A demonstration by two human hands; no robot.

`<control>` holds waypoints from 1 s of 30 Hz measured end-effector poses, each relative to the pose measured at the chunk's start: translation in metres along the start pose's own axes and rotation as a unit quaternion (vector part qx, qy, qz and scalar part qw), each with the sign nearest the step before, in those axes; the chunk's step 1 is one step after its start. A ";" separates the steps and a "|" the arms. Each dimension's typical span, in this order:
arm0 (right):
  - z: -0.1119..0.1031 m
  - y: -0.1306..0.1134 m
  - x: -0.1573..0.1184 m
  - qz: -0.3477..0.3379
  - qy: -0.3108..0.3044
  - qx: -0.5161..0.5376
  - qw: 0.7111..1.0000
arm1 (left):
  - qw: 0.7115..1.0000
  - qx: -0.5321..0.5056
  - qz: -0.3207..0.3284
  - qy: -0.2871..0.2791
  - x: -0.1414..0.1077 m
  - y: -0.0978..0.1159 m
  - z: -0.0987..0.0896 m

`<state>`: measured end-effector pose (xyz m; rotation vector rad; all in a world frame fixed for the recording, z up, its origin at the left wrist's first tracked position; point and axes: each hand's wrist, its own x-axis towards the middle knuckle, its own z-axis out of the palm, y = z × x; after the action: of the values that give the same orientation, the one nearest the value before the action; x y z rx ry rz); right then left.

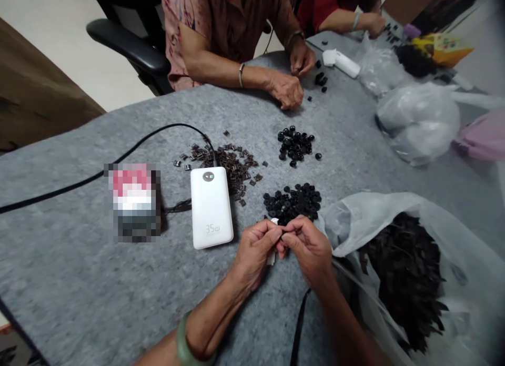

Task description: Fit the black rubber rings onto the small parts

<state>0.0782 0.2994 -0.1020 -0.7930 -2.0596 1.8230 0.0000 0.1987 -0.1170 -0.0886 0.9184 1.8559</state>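
While pinching the small white part (271, 258) between the left hand (254, 253) and right hand (307, 250), hold the fingertips firmly closed on it, just above the black rings (292, 203) and near the power bank (211, 208).

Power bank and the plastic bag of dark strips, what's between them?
In the head view, the pile of black rings, the left hand and the right hand lie between the power bank and the bag.
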 end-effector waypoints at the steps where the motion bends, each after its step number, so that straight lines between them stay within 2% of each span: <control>1: 0.000 0.000 -0.001 -0.019 0.010 -0.022 1.000 | 1.000 -0.009 -0.001 -0.002 0.000 0.000 0.000; 7: 0.002 -0.005 -0.005 -0.116 0.072 -0.123 0.983 | 0.999 -0.043 -0.012 -0.011 0.000 0.000 -0.001; 10: 0.005 -0.006 -0.006 -0.204 0.126 -0.239 0.941 | 0.998 -0.051 -0.024 -0.008 0.000 0.001 -0.001; 12: 0.007 -0.007 -0.006 -0.248 0.141 -0.294 0.912 | 0.998 -0.058 -0.028 -0.003 0.000 0.003 0.000; 14: 0.009 -0.009 -0.006 -0.267 0.143 -0.315 0.899 | 0.998 -0.062 -0.028 0.006 0.000 0.005 0.002; 18: 0.013 -0.009 -0.005 -0.241 0.122 -0.282 0.921 | 0.997 -0.058 -0.050 0.019 -0.001 0.004 0.002; 22: 0.011 0.008 -0.002 -0.223 0.073 -0.205 0.950 | 0.997 -0.051 -0.050 0.004 0.005 -0.007 -0.007; 25: 0.006 0.025 0.002 -0.120 -0.016 -0.129 0.984 | 0.998 -0.051 -0.036 -0.006 0.011 -0.013 -0.013; 27: 0.003 0.037 0.003 -0.051 -0.065 -0.085 0.993 | 0.998 -0.058 -0.032 -0.004 0.013 -0.015 -0.015; 28: 0.002 0.043 0.004 -0.024 -0.076 -0.072 0.994 | 0.998 -0.062 -0.032 -0.007 0.013 -0.015 -0.016; 30: 0.003 0.057 0.005 0.002 -0.050 -0.055 0.997 | 0.997 -0.067 -0.038 -0.020 0.014 -0.016 -0.017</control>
<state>0.0851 0.3031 -0.1592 -0.7493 -2.2377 1.7992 0.0002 0.2018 -0.1440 -0.1661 0.7539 1.8412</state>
